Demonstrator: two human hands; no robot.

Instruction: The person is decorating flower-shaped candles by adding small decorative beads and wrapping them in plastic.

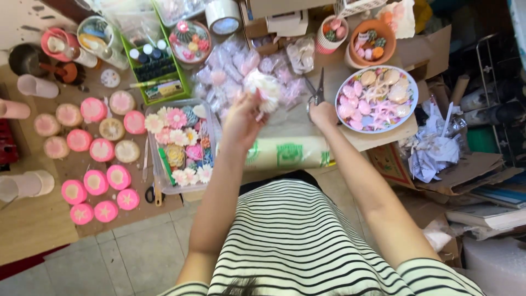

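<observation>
in the head view, our left hand (241, 121) pinches a small white flower-shaped piece in clear wrap (264, 87), raised at about twelve o'clock from our striped shirt (307, 235). it looks light, soft-edged and easily crushed, so we judge the base the safest hold. its petals face up and right; we see no clear long axis. our right hand (323, 113) closes on scissors (316, 93), blades pointing to twelve o'clock, just at nine o'clock of the shell plate (412, 87).
</observation>
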